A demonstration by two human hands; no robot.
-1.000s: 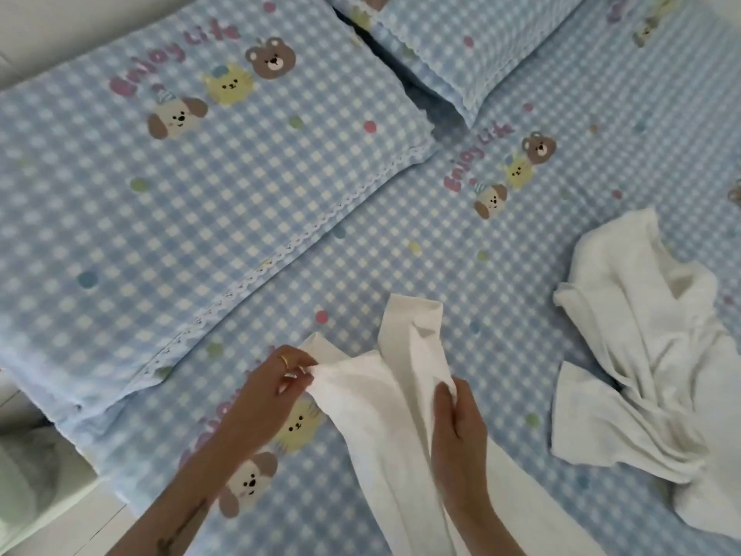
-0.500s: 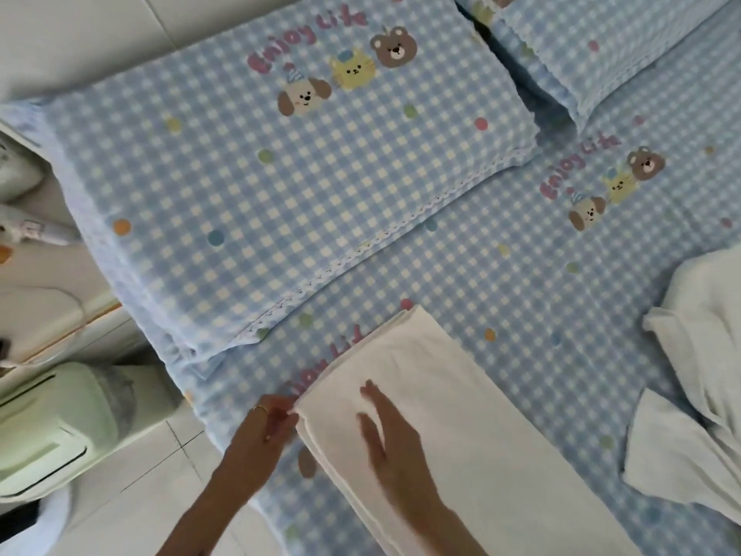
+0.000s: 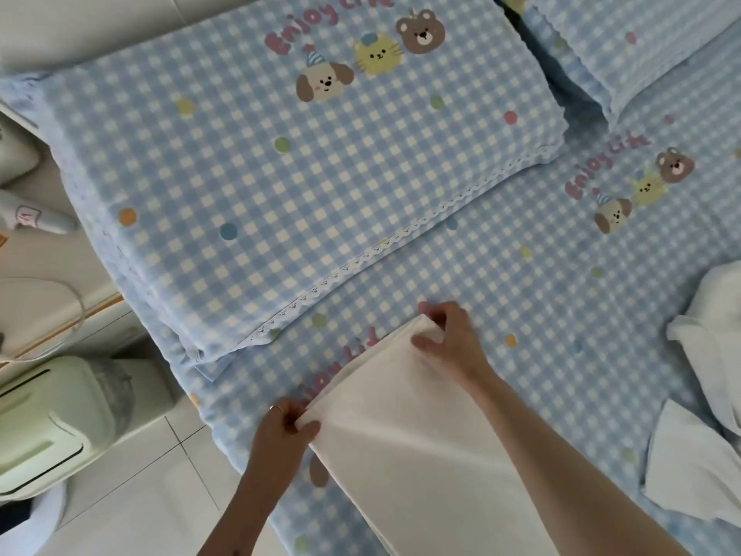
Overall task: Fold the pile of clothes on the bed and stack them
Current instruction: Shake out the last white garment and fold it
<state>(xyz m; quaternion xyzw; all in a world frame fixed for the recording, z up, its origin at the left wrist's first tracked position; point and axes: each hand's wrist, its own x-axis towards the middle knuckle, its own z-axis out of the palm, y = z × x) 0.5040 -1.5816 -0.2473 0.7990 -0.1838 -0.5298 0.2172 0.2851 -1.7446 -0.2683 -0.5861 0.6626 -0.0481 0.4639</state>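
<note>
White folded cloth [image 3: 405, 447] flat on gingham bed [image 3: 521, 282], left hand [image 3: 286, 429] pinching near corner, right hand [image 3: 449, 343] gripping far corner, crumpled white pile [image 3: 705, 395] well apart

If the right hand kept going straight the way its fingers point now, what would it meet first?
The right hand, pinching the far corner of the white cloth, points up-left. Beyond a short strip of checked sheet, it would probably meet the lace-trimmed edge of the pillow first.
</note>
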